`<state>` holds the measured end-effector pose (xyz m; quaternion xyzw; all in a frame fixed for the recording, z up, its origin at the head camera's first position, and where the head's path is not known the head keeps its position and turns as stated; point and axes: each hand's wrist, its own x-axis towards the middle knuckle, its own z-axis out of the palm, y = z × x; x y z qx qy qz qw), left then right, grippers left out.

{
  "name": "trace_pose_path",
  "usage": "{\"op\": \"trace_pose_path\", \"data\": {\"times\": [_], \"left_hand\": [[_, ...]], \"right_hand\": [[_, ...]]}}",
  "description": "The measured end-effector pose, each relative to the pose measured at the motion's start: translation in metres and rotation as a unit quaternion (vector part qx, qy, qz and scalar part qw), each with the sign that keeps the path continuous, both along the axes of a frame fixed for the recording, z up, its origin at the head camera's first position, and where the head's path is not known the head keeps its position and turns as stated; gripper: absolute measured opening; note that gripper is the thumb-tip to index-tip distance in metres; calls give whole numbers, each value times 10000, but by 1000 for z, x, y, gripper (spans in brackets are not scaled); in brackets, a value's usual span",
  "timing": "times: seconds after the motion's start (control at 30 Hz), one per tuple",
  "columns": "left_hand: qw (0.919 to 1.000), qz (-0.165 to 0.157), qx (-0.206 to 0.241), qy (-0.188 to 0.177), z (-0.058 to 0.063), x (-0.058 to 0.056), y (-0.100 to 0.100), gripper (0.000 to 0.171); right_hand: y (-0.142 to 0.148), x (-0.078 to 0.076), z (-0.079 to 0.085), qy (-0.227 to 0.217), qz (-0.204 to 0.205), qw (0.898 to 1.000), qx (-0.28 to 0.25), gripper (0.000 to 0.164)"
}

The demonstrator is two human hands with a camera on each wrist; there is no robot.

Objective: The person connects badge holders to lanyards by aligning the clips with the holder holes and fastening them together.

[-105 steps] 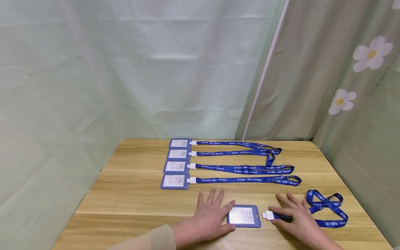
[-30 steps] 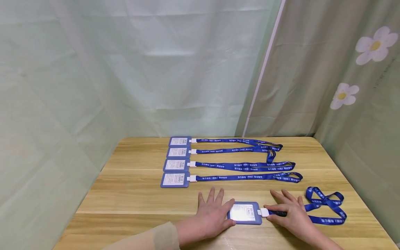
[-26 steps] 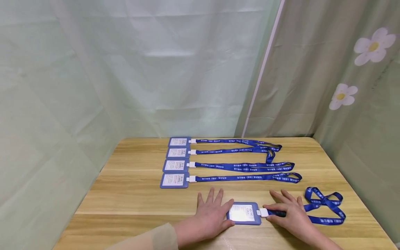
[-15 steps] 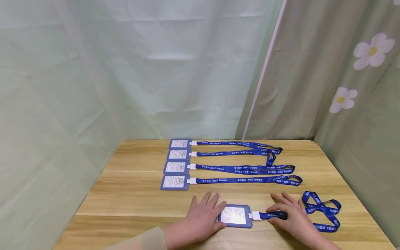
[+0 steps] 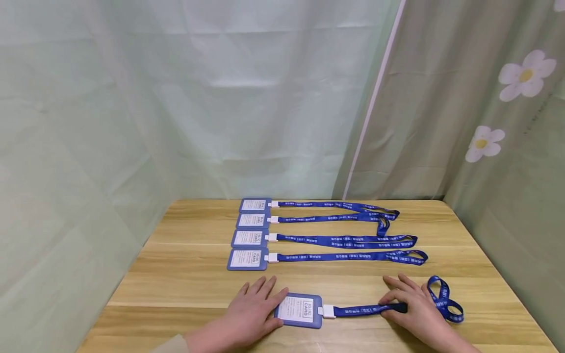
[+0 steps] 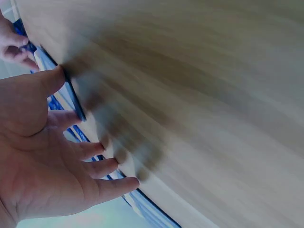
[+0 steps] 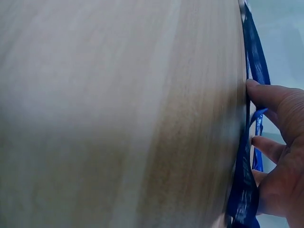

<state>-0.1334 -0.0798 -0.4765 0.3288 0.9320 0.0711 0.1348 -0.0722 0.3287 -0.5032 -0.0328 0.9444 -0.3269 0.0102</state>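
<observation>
My left hand [image 5: 248, 314] holds a blue badge holder [image 5: 300, 311] by its left edges, thumb and index finger on opposite sides. The other fingers are spread, their tips at the tabletop in the left wrist view. A white clip [image 5: 328, 311] joins the holder's slot to a blue printed lanyard [image 5: 357, 311]. My right hand [image 5: 415, 306] pinches the lanyard strap between thumb and index finger. Beyond that hand, the rest of the lanyard lies in a small twisted loop. In the right wrist view the strap [image 7: 244, 185] runs past the fingertips and alongside the hand.
Several finished-looking badges with lanyards lie in parallel rows farther back, holders [image 5: 247, 259] on the left and straps [image 5: 348, 256] stretching right. They rest on a wooden table [image 5: 176, 274]. Pale curtains [image 5: 273, 98] hang behind and beside the table.
The clip has joined the holder since the oldest frame. My left hand has drawn the holder left. The strap has straightened through my right hand, which stays nearly in place, and its far loop has shrunk.
</observation>
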Motion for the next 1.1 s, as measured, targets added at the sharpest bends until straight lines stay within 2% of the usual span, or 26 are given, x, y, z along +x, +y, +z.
{"op": "trace_pose_path", "data": {"times": [0.27,0.47,0.77,0.93,1.1], "left_hand": [[9993,332,19,-180,4,0,-41,65],[9979,590,-195,-187,8,-1,-67,65],[9953,874,-425,57,9,-10,-90,64],[9919,1142,-548,73,10,-18,-103,64],[9897,1379,-381,32,12,-21,-114,67]], "right_hand": [[1,0,0,102,104,9998,-96,25],[1,-1,0,-136,136,9998,-90,23],[3,0,2,-222,87,9997,-69,22],[6,-1,2,-15,56,9999,104,23],[9,-2,2,129,177,9993,318,24]]}}
